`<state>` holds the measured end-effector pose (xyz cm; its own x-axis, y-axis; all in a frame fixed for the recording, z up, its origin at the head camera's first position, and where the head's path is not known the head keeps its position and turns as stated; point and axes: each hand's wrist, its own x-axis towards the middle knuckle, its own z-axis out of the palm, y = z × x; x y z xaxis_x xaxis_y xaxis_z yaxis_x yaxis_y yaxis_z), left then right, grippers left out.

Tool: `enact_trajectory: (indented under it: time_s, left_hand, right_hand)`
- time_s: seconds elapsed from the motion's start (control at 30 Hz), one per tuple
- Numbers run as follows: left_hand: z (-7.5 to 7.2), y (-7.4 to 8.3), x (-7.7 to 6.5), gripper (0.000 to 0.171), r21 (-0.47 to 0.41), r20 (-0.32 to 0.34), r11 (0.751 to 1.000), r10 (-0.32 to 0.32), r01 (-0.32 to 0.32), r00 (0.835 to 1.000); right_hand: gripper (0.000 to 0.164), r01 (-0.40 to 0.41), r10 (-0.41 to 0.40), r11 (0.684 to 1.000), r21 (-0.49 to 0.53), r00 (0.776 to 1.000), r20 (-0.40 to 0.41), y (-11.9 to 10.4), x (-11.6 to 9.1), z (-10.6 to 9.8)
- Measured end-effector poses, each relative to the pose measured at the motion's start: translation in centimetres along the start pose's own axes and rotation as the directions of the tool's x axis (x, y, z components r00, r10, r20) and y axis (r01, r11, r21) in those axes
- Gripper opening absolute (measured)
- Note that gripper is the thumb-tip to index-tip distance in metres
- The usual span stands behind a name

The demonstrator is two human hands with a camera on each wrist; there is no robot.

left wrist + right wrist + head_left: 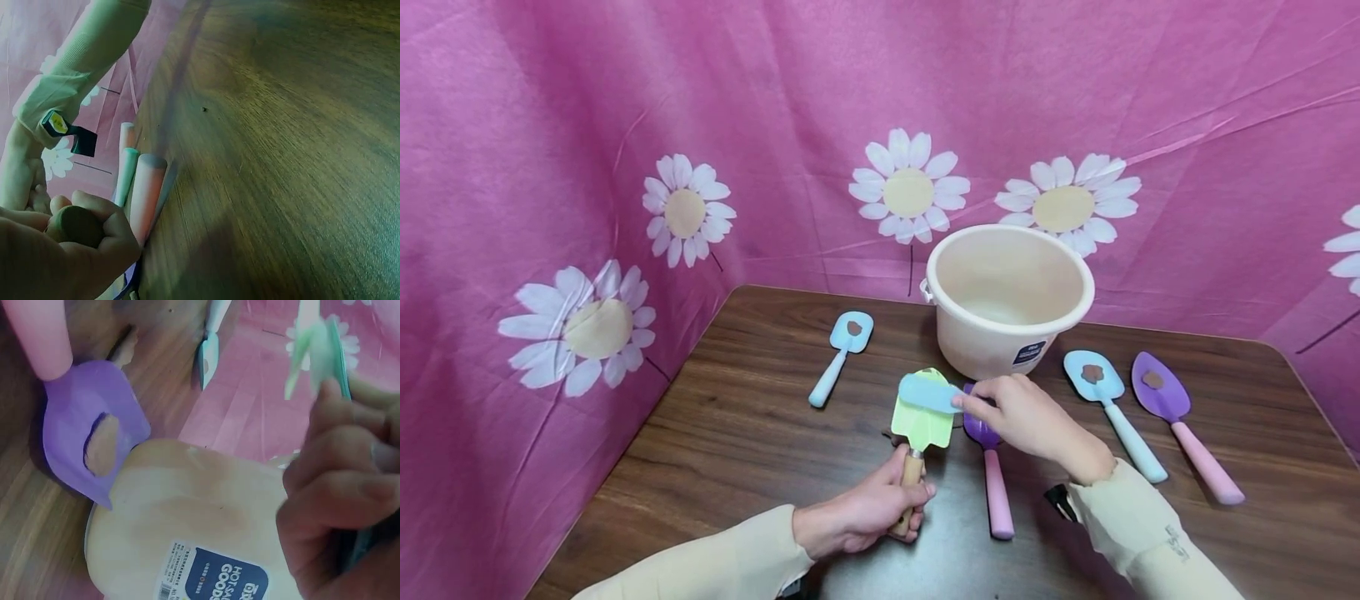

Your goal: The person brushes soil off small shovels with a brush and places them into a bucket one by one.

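Left hand (872, 508) round a wooden grip, right hand (1026, 417) pinching pale blue

Fingers of the left hand curl right round the wooden handle (912, 471) of a green trowel (928, 433); its butt end shows dark in the left wrist view, where the blade cannot be seen. Thumb and fingers of the right hand close on one end of a pale blue flat piece (925, 394), and the grip covers that end. The piece crosses over the green blade and hides its middle; whether the two touch, I cannot tell. In the right wrist view both are blurred and nearly edge-on.

Just beside the green trowel lies a purple trowel (992, 458) with a pink handle, the upper part of its blade partly behind the right hand. Beyond it stands a cream bucket (973, 337), upright, its lower edge partly hidden by the right hand. Its dark blue label (1029, 352) is too small to read from above and is cut off by the lower edge of the right wrist view.

Farther out on the desk (737, 450) lie a pale blue spade at left (842, 342) and, at right, another pale blue spade (1103, 390) and a second purple trowel (1172, 408). Each bears a brown patch; stain or loose scrap, I cannot make out.
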<state>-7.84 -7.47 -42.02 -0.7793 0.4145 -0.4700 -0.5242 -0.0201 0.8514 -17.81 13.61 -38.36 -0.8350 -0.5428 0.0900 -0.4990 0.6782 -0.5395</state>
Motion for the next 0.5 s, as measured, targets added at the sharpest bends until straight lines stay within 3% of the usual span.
enact_trajectory:
  time_s: [0.13,0.27,0.5]
  left_hand:
    - [0.3,-0.1,-0.2,0.020,0.015,0.024,1.000,-0.005,0.004,1.000]
    - [0.4,-0.4,-0.1,0.020,0.019,0.031,1.000,-0.013,0.013,0.999]
    - [0.2,-0.3,0.5,0.024,-0.015,0.040,1.000,-0.008,0.008,0.999]
  right_hand:
    - [0.040,-0.099,0.095,0.994,-0.044,0.992,-0.079,0.7,0.3,-0.2]
    - [0.038,-0.165,0.159,0.985,-0.056,0.982,-0.102,1.1,0.3,-0.2]
    - [0.040,-0.096,0.084,0.992,-0.084,0.988,-0.129,-0.1,0.0,0.0]
